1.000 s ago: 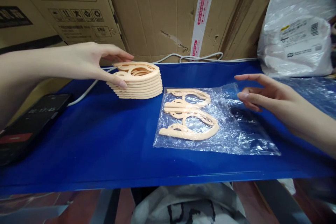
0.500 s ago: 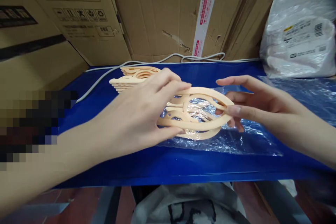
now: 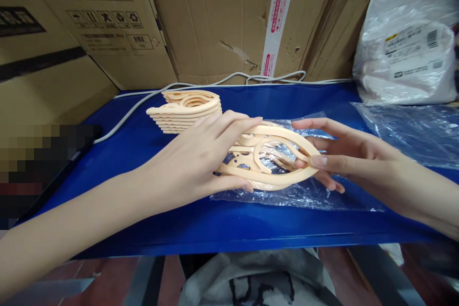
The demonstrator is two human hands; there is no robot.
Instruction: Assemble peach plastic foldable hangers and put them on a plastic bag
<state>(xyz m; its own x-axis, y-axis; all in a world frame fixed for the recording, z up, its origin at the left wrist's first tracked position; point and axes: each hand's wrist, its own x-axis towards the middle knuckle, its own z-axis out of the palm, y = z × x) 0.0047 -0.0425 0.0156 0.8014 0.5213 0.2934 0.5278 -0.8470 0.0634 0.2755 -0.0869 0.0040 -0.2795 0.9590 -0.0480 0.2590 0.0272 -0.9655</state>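
My left hand [image 3: 195, 162] grips the left end of a peach plastic folding hanger [image 3: 278, 158], thumb under and fingers over it. My right hand [image 3: 335, 155] pinches the hanger's right end. The hanger hovers just above a clear plastic bag [image 3: 315, 191] lying on the blue table [image 3: 150, 220]; another peach hanger lies on the bag beneath it, mostly hidden. A stack of several peach hangers [image 3: 186, 110] sits behind my left hand.
Cardboard boxes [image 3: 233, 19] wall off the back and left. A white cable [image 3: 143, 100] runs along the table's back edge. A white wrapped package [image 3: 405, 52] sits at the back right, above more clear plastic bags [image 3: 412, 129]. A blurred dark device [image 3: 39, 162] lies at left.
My left hand took the top hanger off the stack and carried it right over the bag. My right hand closed on its other end. In the last half second it lowered slightly.
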